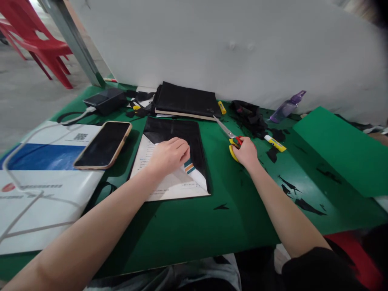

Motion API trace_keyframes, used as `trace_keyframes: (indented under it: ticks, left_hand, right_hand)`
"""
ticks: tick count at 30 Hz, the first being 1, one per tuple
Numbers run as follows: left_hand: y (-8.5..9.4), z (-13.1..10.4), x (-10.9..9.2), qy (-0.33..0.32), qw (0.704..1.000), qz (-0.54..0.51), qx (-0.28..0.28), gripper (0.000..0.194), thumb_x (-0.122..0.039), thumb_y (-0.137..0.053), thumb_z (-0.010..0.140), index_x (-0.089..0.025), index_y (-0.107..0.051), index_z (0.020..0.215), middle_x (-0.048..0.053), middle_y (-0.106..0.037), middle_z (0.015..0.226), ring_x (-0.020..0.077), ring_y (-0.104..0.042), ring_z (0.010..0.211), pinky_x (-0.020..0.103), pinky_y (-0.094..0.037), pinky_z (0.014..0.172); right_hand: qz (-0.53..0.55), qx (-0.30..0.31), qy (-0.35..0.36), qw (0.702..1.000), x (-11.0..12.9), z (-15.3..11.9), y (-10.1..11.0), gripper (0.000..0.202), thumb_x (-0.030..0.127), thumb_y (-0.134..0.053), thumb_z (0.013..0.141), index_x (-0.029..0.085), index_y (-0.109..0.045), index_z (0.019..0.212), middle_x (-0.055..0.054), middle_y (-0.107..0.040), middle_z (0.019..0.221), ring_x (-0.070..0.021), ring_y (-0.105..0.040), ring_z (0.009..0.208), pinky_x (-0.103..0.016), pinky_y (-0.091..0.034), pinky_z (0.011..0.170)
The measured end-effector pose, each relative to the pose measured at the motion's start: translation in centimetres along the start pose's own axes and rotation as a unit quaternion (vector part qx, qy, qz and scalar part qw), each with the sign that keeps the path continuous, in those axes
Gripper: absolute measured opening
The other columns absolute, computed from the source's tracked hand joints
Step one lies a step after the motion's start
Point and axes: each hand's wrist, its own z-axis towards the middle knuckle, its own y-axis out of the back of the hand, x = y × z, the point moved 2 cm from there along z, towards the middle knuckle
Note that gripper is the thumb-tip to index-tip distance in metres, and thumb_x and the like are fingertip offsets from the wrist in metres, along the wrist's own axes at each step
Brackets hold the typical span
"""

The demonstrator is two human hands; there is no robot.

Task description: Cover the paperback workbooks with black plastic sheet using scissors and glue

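Scissors (226, 130) with red and yellow handles lie on the green table, blades pointing away to the left. My right hand (246, 152) is closed round their handles. My left hand (170, 157) rests curled on a booklet (169, 190) with a black cover (197, 141). The booklet's printed white page shows, and a corner beside my left fingers is folded, showing an orange and blue stripe. My left fingers are bent together; whether they pinch the paper is hidden.
A phone (104, 145), a white and blue bag (45, 210) and a black adapter (106, 100) with a cable are at left. Behind lies a black-covered book (186, 99). Glue sticks (275, 143), black scraps (309, 206), a purple bottle (286, 109) and green card (345, 149) lie right.
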Motion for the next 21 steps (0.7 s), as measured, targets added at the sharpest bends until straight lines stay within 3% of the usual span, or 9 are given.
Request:
trace_keyframes:
  ticks: [3, 7, 11, 16, 19, 21]
  left_hand:
    - [0.5, -0.2, 0.0, 0.002, 0.999, -0.017, -0.033, 0.021, -0.018, -0.044, 0.09, -0.016, -0.064, 0.084, 0.006, -0.072, 0.09, 0.0189, -0.065, 0.084, 0.03, -0.051, 0.071]
    - [1.0, -0.5, 0.2, 0.032, 0.994, -0.043, -0.092, 0.019, -0.016, -0.046, 0.088, -0.018, -0.064, 0.086, 0.005, -0.072, 0.092, 0.0179, -0.063, 0.086, 0.031, -0.052, 0.076]
    - [1.4, -0.8, 0.2, 0.074, 0.984, -0.077, -0.14, 0.021, -0.015, -0.042, 0.089, -0.018, -0.063, 0.086, 0.005, -0.07, 0.091, 0.0158, -0.063, 0.086, 0.029, -0.051, 0.077]
    - [2.4, -0.8, 0.1, 0.115, 0.974, -0.108, -0.163, 0.025, -0.017, -0.038, 0.091, -0.019, -0.061, 0.082, 0.005, -0.067, 0.088, 0.0154, -0.06, 0.084, 0.03, -0.049, 0.077]
    - [3.7, -0.8, 0.8, 0.227, 0.935, -0.178, -0.204, 0.023, -0.019, -0.043, 0.087, -0.019, -0.056, 0.068, 0.003, -0.061, 0.076, 0.0157, -0.056, 0.079, 0.032, -0.047, 0.078]
    - [4.7, -1.3, 1.7, 0.338, 0.876, -0.247, -0.241, 0.023, -0.019, -0.04, 0.085, -0.02, -0.049, 0.063, 0.0, -0.053, 0.069, 0.0134, -0.052, 0.07, 0.03, -0.046, 0.07]
  right_hand:
    - [0.018, -0.015, 0.01, 1.0, 0.0, 0.4, 0.0, 0.059, 0.037, -0.068, 0.068, 0.012, -0.046, 0.117, -0.019, -0.054, 0.121, -0.031, -0.049, 0.113, -0.042, -0.041, 0.091]
    - [0.061, 0.013, 0.043, 0.997, -0.1, 0.6, 0.2, 0.046, 0.029, -0.068, 0.065, 0.017, -0.053, 0.107, -0.013, -0.058, 0.113, -0.0282, -0.051, 0.107, -0.041, -0.043, 0.09]
    - [0.108, 0.032, 0.066, 0.991, -0.1, 0.4, 0.2, 0.046, 0.022, -0.065, 0.062, 0.019, -0.057, 0.107, -0.01, -0.06, 0.111, -0.0254, -0.054, 0.104, -0.04, -0.045, 0.088]
    - [0.165, -0.016, 0.095, 0.982, 1.5, -0.5, 1.7, 0.033, 0.02, -0.05, 0.072, 0.018, -0.058, 0.104, -0.011, -0.059, 0.114, -0.0221, -0.056, 0.104, -0.037, -0.047, 0.084]
    - [0.196, -0.054, 0.145, 0.968, 4.0, -2.5, 3.1, 0.023, 0.021, -0.042, 0.08, 0.019, -0.054, 0.099, -0.009, -0.062, 0.106, -0.0193, -0.057, 0.102, -0.034, -0.046, 0.086]
    - [0.22, -0.044, 0.198, 0.954, 6.0, -4.8, 3.7, 0.018, 0.028, -0.043, 0.086, 0.021, -0.054, 0.098, -0.004, -0.065, 0.09, -0.0157, -0.061, 0.084, -0.031, -0.047, 0.08]
